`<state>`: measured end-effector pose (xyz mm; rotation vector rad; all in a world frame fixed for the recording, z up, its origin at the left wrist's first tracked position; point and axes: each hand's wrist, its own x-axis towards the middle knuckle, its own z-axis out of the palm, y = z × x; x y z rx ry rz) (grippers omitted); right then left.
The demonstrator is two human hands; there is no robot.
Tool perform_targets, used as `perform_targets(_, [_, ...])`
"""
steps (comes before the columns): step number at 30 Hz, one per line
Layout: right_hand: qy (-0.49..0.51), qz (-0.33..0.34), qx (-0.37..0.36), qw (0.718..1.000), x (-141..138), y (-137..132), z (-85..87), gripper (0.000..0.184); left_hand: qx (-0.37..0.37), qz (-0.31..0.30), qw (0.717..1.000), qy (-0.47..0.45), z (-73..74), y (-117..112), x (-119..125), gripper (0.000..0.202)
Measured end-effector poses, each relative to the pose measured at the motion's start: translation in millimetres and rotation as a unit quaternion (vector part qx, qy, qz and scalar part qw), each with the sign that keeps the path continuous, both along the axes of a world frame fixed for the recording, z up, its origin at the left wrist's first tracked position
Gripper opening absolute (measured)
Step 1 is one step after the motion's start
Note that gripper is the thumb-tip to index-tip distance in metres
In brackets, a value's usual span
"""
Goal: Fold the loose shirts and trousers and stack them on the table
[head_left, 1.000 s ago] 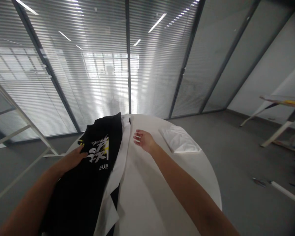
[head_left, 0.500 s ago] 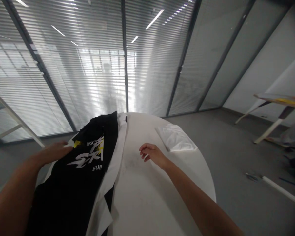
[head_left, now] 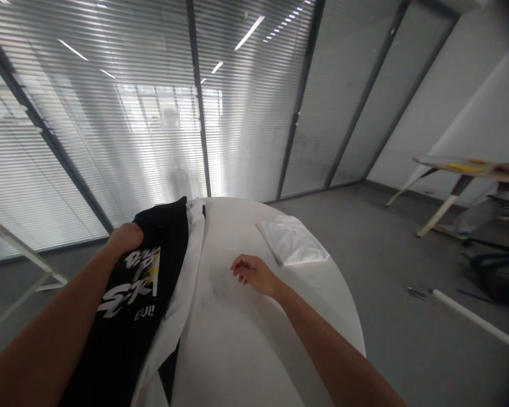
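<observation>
A black T-shirt with white and yellow printed lettering lies along the left of the round white table. At its far left edge my left hand is closed on the fabric; the fingertips are hidden. White fabric runs along the shirt's right side, with a bit of black beneath it. My right hand hovers over the middle of the table, fingers loosely bent and apart, holding nothing. To its right is a flat, folded white item, perhaps in a clear bag.
Glass partitions with blinds stand behind the table. On the right are another table with things on it, scissors, a white tube and a dark bag on the floor. A white frame stands at left.
My left hand has moved from above the shirt's left edge onto it and closed on the fabric, and the print shows flatter. The view has turned slightly right. My right hand barely differs.
</observation>
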<state>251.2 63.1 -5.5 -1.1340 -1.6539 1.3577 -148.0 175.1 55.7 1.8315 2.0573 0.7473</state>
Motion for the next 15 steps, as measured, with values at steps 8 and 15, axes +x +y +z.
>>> perform_targets(8, [-0.056, -0.042, 0.073, 0.995, 16.1, 11.9, -6.4, 0.016, 0.153, -0.153, 0.869, -0.444, 57.8, -3.4, 57.1, 0.045])
perform_targets(15, [-0.435, -0.286, 0.231, 0.822, 50.8, 12.3, 15.6, 0.026, -0.047, -0.135, 0.972, -0.189, -4.2, -46.4, 111.4, 0.028])
